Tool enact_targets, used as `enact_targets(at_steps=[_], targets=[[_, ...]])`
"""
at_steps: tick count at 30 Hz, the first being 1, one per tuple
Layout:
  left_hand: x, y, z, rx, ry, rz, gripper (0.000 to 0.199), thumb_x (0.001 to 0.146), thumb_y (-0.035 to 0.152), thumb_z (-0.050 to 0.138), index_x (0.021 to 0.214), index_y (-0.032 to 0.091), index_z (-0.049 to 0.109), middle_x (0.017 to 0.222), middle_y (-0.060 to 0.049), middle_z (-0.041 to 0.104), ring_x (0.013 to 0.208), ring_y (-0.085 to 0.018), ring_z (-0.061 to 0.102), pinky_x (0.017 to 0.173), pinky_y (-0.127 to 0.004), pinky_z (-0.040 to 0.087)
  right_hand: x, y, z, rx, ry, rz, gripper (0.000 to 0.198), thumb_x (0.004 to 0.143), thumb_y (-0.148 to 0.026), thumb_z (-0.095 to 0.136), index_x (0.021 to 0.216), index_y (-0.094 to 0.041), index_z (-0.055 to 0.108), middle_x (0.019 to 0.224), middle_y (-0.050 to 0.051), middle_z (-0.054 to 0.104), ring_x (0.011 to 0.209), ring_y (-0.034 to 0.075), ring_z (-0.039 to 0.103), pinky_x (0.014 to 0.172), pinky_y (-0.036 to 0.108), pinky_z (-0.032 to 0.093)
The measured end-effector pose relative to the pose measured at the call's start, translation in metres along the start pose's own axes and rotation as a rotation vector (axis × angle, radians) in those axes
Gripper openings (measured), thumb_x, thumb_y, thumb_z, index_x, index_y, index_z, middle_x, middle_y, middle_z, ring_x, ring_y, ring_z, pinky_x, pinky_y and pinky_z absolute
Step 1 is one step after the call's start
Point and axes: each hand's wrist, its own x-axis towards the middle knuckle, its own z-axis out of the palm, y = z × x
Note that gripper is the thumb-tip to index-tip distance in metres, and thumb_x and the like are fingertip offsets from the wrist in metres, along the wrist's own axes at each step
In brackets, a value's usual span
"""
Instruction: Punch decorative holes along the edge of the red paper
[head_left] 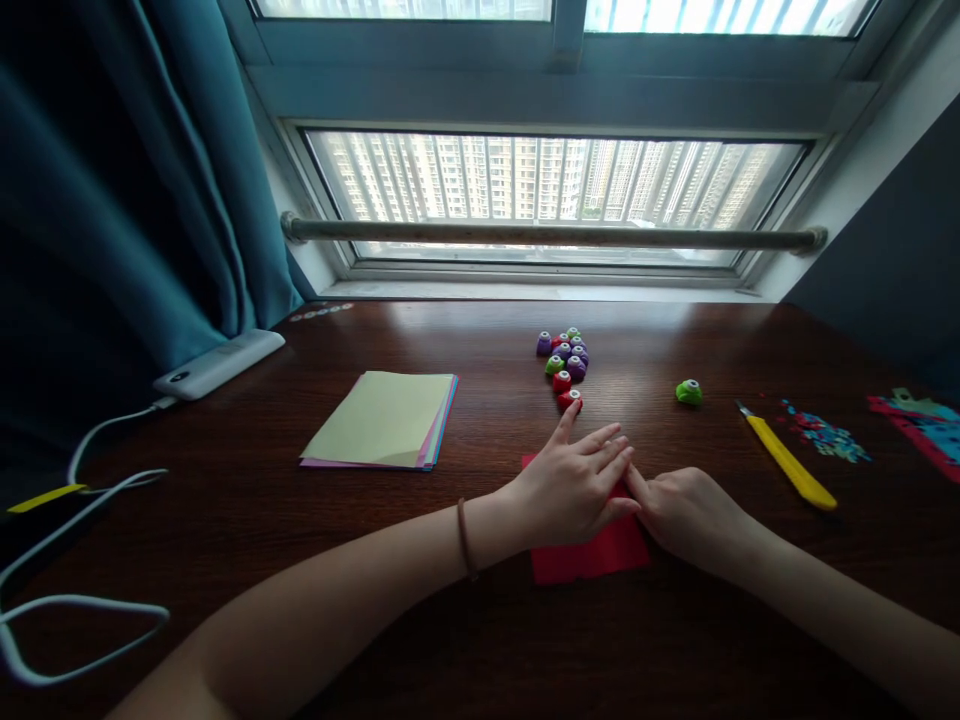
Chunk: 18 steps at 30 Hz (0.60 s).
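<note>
A sheet of red paper (592, 560) lies on the dark wooden table, partly hidden under my hands. My left hand (566, 490) lies flat across it, fingers spread, the index finger reaching towards the nearest small red craft punch (570, 400). At the paper's right edge, my right hand (686, 510) is closed with curled fingers, its fingertips meeting those of my left hand. Beyond them stands a cluster of several small purple, red and green craft punches (575, 368) with white round tops. A single green punch (688, 392) sits apart on the right.
Left of my hands is a stack of coloured paper (379, 420), pale yellow on top. A yellow craft knife (791, 465), paper confetti (825, 433) and coloured paper pieces (922, 425) lie right. A white device (221, 362) with a cable (82, 600) is far left.
</note>
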Motion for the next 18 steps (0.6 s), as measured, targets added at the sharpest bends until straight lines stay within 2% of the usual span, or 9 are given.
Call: enact_targets(at_steps=[8,18], targets=[[0.0013,0.0024,-0.0007,0.054,-0.003,0.015,0.05,0.093,0.041,0.025,0.124,0.006,0.042,0.128,-0.013,0.049,0.127,-0.024,0.034,0.111,-0.053,0.001,-0.0017,-0.0004,-0.0015,-0.018,-0.059,-0.001,0.031,0.079,-0.011,0.051,0.108,-0.002,0.053,0.064,0.004,0.06,0.047,0.018,0.055,0.041,0.032,0.036],[0.0028,0.0023,-0.0011,0.068,-0.027,0.017,0.046,0.094,0.036,0.025,0.125,0.006,0.041,0.129,-0.012,0.049,0.128,-0.023,0.032,0.112,-0.053,0.0,0.0017,-0.0026,-0.0025,-0.007,-0.012,0.016,0.032,0.075,-0.009,0.051,0.106,0.001,0.055,0.061,0.004,0.06,0.045,0.018,0.054,0.041,0.031,0.04]])
